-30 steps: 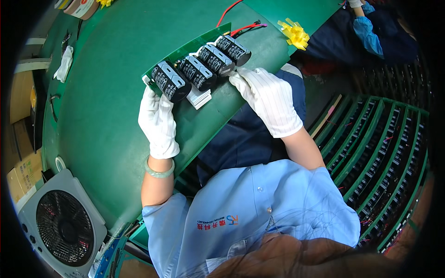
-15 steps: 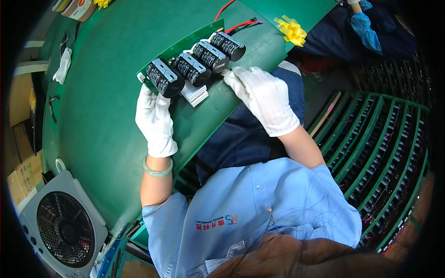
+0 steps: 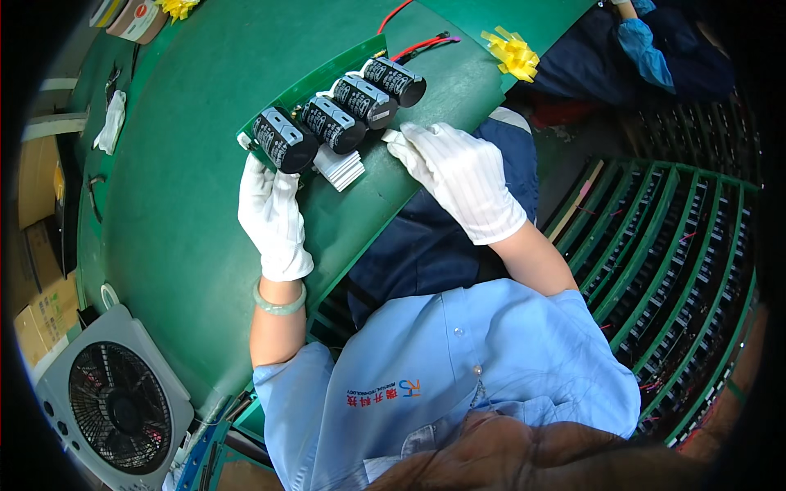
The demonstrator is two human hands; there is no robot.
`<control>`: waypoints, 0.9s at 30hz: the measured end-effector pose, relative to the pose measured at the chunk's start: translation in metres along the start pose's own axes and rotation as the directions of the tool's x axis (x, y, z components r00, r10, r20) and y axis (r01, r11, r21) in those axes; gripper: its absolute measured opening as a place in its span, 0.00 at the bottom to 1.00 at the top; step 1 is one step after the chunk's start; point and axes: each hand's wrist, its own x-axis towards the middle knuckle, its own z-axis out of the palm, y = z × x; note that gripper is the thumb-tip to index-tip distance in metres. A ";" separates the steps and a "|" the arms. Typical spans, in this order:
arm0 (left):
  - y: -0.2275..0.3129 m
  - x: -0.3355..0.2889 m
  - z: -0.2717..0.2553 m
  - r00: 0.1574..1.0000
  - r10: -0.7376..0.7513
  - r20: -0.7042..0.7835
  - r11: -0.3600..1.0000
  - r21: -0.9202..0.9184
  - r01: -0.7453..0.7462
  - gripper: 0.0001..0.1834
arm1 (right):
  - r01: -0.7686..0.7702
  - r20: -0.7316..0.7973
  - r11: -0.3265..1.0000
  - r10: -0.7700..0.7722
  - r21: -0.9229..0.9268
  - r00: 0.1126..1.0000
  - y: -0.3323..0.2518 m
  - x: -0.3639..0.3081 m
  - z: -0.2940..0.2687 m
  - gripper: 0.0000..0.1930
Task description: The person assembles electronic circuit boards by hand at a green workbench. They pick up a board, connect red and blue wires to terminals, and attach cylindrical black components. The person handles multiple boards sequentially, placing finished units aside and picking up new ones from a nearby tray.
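A green circuit board (image 3: 323, 76) is tilted up over the green table, carrying several large black cylindrical capacitors (image 3: 334, 123) in a row. A white finned heat sink (image 3: 340, 170) juts out below them. My left hand (image 3: 274, 217), in a white striped glove, is closed on the board's near left end, by the first capacitor. To the right of the heat sink, my right hand (image 3: 463, 176), also gloved, has its thumb and fingers pressed together near the capacitors. Whatever it pinches, if anything, is too small to tell. Red wires (image 3: 422, 47) trail from the board's far end.
The green table (image 3: 180, 245) curves around the board. A yellow ribbon bow (image 3: 512, 56) lies at its right edge. A grey box fan (image 3: 119, 405) stands at lower left. Green racks (image 3: 663, 270) holding rows of parts fill the right. Another person's blue sleeve (image 3: 645, 53) shows at upper right.
The board has shifted slightly left with my left hand. My right hand has moved a little left and its fingertips sit slightly lower, apart from the capacitors.
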 end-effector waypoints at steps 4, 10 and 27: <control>-0.002 0.000 -0.003 1.000 -0.005 0.025 1.000 -0.030 0.006 0.28 | 0.003 -0.053 1.000 -0.003 -0.004 0.999 0.020 -0.003 -0.002 0.12; -0.007 0.011 -0.003 0.995 -0.092 -0.049 0.992 -0.095 0.087 0.29 | -0.130 -0.013 0.981 0.134 0.140 0.991 0.034 -0.010 -0.017 0.11; -0.012 0.026 -0.023 0.948 -0.317 0.014 0.918 -0.247 0.311 0.31 | -0.245 -0.023 0.954 0.252 0.175 0.967 0.054 -0.021 -0.026 0.10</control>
